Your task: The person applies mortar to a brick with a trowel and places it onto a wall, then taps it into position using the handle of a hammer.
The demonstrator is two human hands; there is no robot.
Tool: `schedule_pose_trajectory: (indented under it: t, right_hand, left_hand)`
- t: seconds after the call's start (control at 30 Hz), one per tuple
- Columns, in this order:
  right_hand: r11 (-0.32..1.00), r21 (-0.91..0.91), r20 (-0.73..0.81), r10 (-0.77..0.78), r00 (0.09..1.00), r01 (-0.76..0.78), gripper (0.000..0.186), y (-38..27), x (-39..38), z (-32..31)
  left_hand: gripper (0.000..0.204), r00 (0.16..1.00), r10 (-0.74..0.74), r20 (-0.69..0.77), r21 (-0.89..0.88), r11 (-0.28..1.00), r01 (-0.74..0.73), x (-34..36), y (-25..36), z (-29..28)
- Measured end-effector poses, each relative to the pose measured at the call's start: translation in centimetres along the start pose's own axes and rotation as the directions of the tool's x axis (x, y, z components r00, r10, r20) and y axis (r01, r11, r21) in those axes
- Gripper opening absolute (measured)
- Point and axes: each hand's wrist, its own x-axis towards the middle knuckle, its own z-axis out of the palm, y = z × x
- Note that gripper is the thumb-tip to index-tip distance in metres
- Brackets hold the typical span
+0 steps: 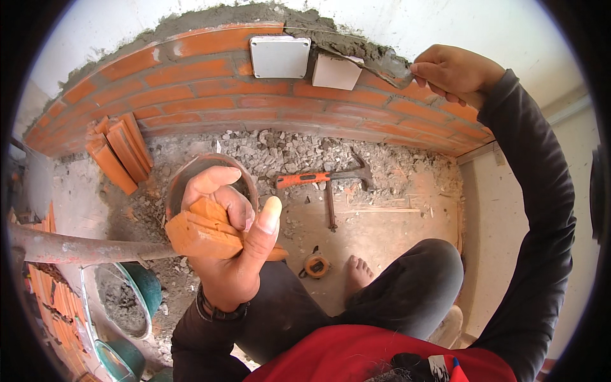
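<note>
Two hands are at work over a low curved brick wall (pixel 191 95). The left hand (pixel 232 245) is raised near the camera, fingers closed around a broken piece of orange brick (pixel 203 232); the piece is wedge-shaped, rough on its snapped edges and smooth on its faces, with the thumb pressed up along its right side. The right hand (pixel 455 70) is far right at the top of the wall, gripping the handle of a trowel (pixel 375 60) whose mortar-coated blade lies on the wet grey mortar (pixel 254 16) spread along the top course.

Two pale square boxes (pixel 280 56) are set into the wall just left of the blade, one white-lidded, one plain and tilted. One hammer with an orange grip (pixel 324 177) lies on the gravel beyond the left hand, and one orange tape measure (pixel 316 265) sits on the floor near a bare foot (pixel 358 274). A stack of about four brick slabs (pixel 121 153) leans against the wall at far left. Two green pans (pixel 137 296) stand at near left, one holding mortar.
</note>
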Motion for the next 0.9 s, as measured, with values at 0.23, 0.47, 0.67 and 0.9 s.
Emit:
schedule_pose_trajectory:
  t: [0.23,0.47,0.67,0.9]
  right_hand:
    - [0.957,0.251,0.044,0.138,0.989,-0.145,0.033,2.3,-2.7,-0.3]
    - [0.996,-0.056,-0.068,-0.077,0.995,0.073,0.032,1.9,-1.2,-0.2]
    - [0.994,-0.078,-0.069,-0.084,0.994,0.078,0.031,2.0,0.0,-1.1]
    - [0.992,-0.092,-0.108,-0.090,0.990,0.080,0.032,2.7,1.0,-1.6]
  left_hand:
    - [0.045,1.000,-0.021,-0.005,-0.008,1.000,0.021,0.1,-0.1,-0.6]
    - [0.046,1.000,0.001,0.028,-0.029,1.000,0.000,0.1,-0.4,-0.6]
    - [0.045,1.000,0.012,0.022,-0.033,0.999,-0.011,0.1,0.0,-0.7]
    - [0.045,1.000,0.000,0.022,-0.033,0.999,0.000,-0.3,-0.1,-0.6]
